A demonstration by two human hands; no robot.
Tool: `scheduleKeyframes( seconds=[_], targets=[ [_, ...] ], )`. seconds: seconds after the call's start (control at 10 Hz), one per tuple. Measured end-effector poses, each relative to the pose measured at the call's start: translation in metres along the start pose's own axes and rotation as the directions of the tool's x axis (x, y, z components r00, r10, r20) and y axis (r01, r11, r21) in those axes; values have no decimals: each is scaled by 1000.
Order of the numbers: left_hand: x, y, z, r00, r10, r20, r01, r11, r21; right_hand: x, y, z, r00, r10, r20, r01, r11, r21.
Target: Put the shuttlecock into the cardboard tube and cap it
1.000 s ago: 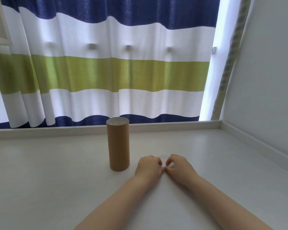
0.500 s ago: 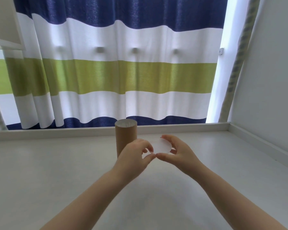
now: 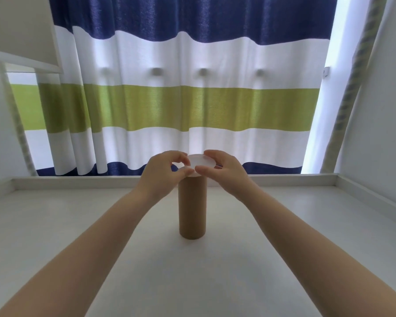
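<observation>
Both hands, left (image 3: 164, 172) and right (image 3: 224, 171), pinch the cap (image 3: 201, 162) at its rim, tilted over the upright tube (image 3: 192, 207); shuttlecock unseen, presumably inside; capping not yet seated.

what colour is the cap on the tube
Translucent white cap, clearest in the head view.

One cardboard tube (image 3: 192, 207) stands at twelve o'clock, one white cap (image 3: 201, 162) (translucent) atop it, two hands, one striped curtain (image 3: 192, 99) behind.
</observation>
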State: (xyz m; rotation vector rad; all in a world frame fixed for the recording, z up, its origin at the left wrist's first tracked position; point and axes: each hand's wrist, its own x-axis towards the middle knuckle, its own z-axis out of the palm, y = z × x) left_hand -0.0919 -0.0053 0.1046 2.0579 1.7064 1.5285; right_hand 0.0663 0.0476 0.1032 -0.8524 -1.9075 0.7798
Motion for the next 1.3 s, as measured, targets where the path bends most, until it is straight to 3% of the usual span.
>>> scheduleKeyframes(
  seconds=[0.3, 0.6, 1.1, 1.2, 1.3],
  targets=[
    [7, -31, -2, 989, -115, 95, 124, 989, -84, 15, 17, 20, 996, 59, 60, -52, 993, -110],
    [6, -39, 8, 939, -236, 249, 285, 940, -185, 17, 16, 23, 993, 97, 71, -89, 990, -113],
    [-2, -45, 25, 975, -171, 144, 168, 985, 29, 19, 22, 30, 976, 181, 122, -169, 980, -105],
    [0, -47, 24, 968, -176, 179, 176, 984, 16, 20, 21, 30, 968, 206, 142, -189, 974, -123],
    [-7, -51, 22, 950, -291, 111, 302, 949, -96, 16, 16, 25, 973, 208, 103, -203, 977, -62]
  ],
)
